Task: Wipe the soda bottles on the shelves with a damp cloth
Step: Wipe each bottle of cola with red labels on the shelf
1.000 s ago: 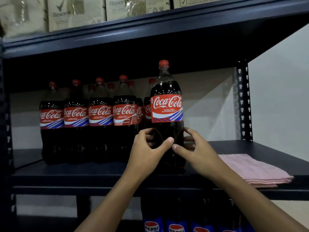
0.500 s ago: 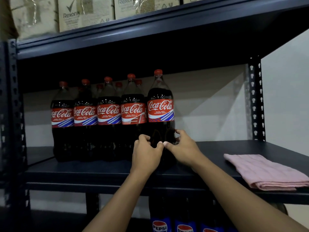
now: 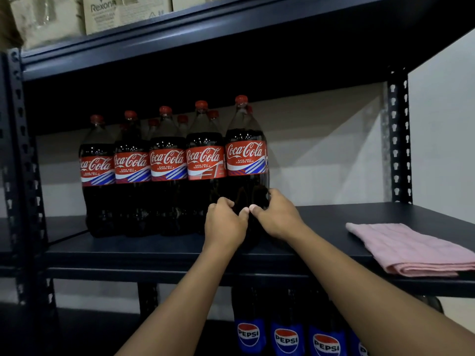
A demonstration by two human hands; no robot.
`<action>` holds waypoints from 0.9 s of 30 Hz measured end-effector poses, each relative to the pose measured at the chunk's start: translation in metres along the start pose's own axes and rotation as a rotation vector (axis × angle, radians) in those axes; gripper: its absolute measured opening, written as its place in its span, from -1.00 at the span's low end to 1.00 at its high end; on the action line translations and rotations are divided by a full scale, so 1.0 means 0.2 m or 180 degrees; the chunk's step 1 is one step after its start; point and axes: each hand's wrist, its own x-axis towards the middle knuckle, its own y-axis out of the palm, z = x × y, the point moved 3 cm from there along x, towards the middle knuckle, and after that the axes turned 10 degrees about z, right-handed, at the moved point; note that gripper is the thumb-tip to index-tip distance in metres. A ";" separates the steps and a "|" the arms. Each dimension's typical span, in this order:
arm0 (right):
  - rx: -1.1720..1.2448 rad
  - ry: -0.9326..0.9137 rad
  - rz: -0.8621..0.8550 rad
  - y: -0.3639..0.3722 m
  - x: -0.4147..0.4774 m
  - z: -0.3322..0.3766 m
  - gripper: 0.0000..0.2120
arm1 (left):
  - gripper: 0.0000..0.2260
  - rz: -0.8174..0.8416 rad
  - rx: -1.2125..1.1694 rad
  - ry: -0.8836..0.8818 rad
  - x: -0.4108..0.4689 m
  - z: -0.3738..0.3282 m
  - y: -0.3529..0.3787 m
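Gripping the rightmost Coca-Cola bottle (image 3: 245, 160) low — left hand (image 3: 226, 224) beside right hand (image 3: 277, 217).

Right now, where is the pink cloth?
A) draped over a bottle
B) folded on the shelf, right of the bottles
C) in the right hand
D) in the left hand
B: the cloth lies folded on the shelf, while the left hand and right hand both grip the rightmost bottle.
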 end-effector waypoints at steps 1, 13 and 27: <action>-0.0002 -0.0004 0.0011 0.00 0.00 0.00 -0.45 | -0.61 -0.0001 0.0004 -0.0003 0.00 0.00 0.00; -0.0234 -0.0016 -0.0025 -0.11 -0.19 0.07 -0.63 | -0.61 0.0054 0.0412 0.0122 -0.15 -0.08 -0.01; -0.2164 0.1018 0.1364 -0.68 -0.71 -0.23 0.06 | -0.84 0.0173 -0.0233 0.2565 -0.79 -0.05 0.11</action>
